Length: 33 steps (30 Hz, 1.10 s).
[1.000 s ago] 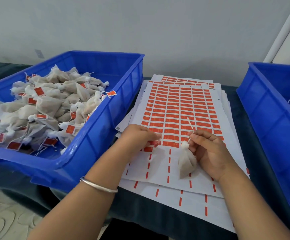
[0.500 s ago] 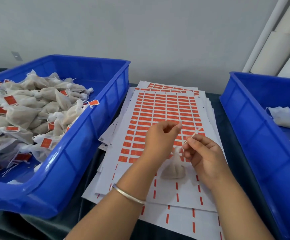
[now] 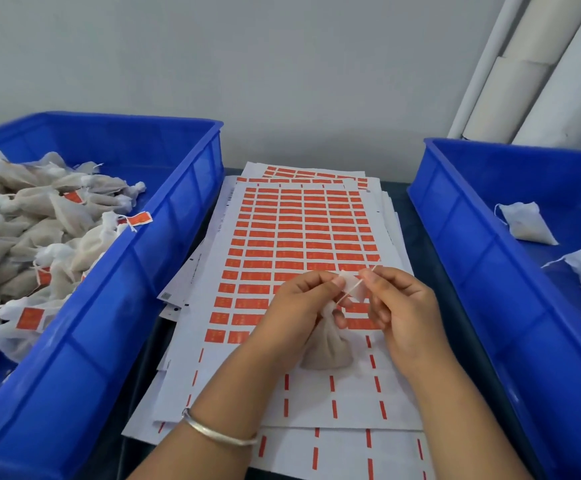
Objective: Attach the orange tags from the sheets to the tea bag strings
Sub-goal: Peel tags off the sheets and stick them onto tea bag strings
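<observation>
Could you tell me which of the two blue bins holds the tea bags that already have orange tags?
The left blue bin: its heaped tea bags carry orange tags; the right blue bin holds only untagged ones.

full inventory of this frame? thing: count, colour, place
left bin: one, blue, left
tagged tea bags: pile, off-white with orange tags, in left bin
tag sheets: stack, white with orange tags, centre
right bin: one, blue, right
loose tea bags: at least two, white, in right bin
rolls: several, white, back right corner
tea bag: one, beige, under the hands
bracelet: one, silver, left wrist
left hand: pinches a peeled tag
right hand: pinches the string
</observation>
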Each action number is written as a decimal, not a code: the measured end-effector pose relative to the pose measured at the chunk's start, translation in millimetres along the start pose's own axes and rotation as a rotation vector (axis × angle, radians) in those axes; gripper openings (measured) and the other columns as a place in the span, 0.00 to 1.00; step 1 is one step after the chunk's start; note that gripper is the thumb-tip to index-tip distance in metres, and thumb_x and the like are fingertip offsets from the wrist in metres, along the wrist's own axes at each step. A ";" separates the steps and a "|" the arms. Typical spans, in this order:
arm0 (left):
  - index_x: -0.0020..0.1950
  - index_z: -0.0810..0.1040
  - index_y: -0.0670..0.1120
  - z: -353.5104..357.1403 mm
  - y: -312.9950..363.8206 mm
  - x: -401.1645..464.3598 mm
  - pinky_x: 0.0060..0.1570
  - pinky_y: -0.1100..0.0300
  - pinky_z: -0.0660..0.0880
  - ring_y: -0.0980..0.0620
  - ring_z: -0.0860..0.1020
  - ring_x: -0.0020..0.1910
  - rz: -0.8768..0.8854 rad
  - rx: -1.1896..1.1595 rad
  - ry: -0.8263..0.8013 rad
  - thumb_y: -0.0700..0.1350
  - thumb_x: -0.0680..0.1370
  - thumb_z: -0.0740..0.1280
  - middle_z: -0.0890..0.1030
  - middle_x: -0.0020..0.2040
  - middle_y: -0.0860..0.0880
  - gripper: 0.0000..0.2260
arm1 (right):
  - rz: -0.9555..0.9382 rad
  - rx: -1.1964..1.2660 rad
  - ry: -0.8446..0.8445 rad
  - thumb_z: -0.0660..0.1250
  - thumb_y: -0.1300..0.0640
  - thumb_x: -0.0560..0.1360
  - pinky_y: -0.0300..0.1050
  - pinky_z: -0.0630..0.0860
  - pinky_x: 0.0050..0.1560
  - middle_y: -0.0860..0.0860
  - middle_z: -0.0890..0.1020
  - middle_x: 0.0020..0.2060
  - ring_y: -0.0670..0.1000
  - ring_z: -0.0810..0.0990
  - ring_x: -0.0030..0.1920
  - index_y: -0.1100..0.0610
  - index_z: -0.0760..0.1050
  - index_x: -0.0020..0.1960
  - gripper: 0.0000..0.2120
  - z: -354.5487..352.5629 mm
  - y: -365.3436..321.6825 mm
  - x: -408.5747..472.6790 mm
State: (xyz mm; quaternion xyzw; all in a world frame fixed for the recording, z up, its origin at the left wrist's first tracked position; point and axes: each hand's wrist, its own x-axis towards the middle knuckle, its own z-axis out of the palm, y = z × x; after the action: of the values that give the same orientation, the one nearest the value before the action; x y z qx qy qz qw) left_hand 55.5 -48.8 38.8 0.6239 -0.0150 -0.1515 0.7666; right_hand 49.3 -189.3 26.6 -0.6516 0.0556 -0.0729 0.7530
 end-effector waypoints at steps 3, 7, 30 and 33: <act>0.41 0.83 0.48 -1.0 0.7 -0.2 0.32 0.62 0.75 0.53 0.76 0.28 0.001 -0.018 -0.005 0.45 0.78 0.64 0.81 0.35 0.49 0.10 | -0.016 -0.038 0.017 0.70 0.47 0.68 0.46 0.82 0.44 0.46 0.85 0.45 0.47 0.85 0.43 0.50 0.82 0.47 0.11 0.2 1.5 -0.1; 0.41 0.84 0.47 -0.4 -0.2 0.2 0.34 0.62 0.74 0.55 0.75 0.28 0.009 0.038 0.012 0.46 0.78 0.65 0.80 0.33 0.51 0.10 | -0.062 -0.122 0.007 0.68 0.50 0.74 0.50 0.81 0.51 0.41 0.84 0.45 0.48 0.84 0.48 0.42 0.82 0.41 0.06 1.4 -1.2 -1.6; 0.34 0.82 0.60 -0.9 -7.7 3.7 0.33 0.75 0.72 0.62 0.79 0.40 0.301 0.432 0.083 0.46 0.69 0.74 0.82 0.37 0.60 0.08 | -0.008 -0.119 0.054 0.69 0.52 0.74 0.39 0.81 0.42 0.41 0.85 0.40 0.43 0.84 0.42 0.47 0.81 0.43 0.03 -1.8 5.1 4.6; 0.37 0.82 0.58 -2.0 -9.3 3.8 0.32 0.75 0.71 0.64 0.78 0.40 0.325 0.456 0.087 0.45 0.70 0.74 0.81 0.38 0.61 0.07 | 0.006 -0.111 0.059 0.69 0.53 0.75 0.45 0.81 0.47 0.43 0.85 0.40 0.44 0.84 0.42 0.48 0.81 0.43 0.03 -1.7 5.9 6.0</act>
State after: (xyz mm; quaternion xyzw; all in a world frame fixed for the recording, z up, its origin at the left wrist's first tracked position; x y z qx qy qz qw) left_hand 57.5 -49.5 28.8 0.7754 -0.1159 0.0076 0.6207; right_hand 55.2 -191.3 20.6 -0.6899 0.0836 -0.0867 0.7138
